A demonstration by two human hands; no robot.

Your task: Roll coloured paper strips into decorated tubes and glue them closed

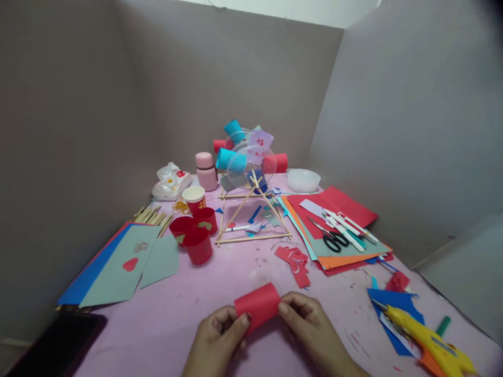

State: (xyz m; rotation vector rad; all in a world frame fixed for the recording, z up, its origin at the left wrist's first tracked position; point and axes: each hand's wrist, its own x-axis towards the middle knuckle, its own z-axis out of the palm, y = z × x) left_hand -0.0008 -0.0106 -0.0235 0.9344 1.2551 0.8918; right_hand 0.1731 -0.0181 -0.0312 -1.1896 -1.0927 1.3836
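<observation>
Between my two hands is a curved piece of red paper [257, 305], held just above the pink tabletop near its front edge. My left hand [222, 335] pinches its left end, the thumb lying across the front. At the right end, my right hand [304, 324] grips it between thumb and fingers. Beyond stands a wheel model [251, 166] of clear discs with red and blue paper cylinders, on a triangular wooden stick frame [251, 240]. Red paper scraps [295, 264] lie between the hands and the coloured sheets.
Red paper cups [197, 246] and a pink flask [206, 172] stand at left. Grey and blue sheets [118, 267] and a dark phone-like slab [58, 343] lie nearer. At right are scissors [332, 240], white pens [348, 230], coloured paper [353, 207] and a yellow glue gun [426, 337].
</observation>
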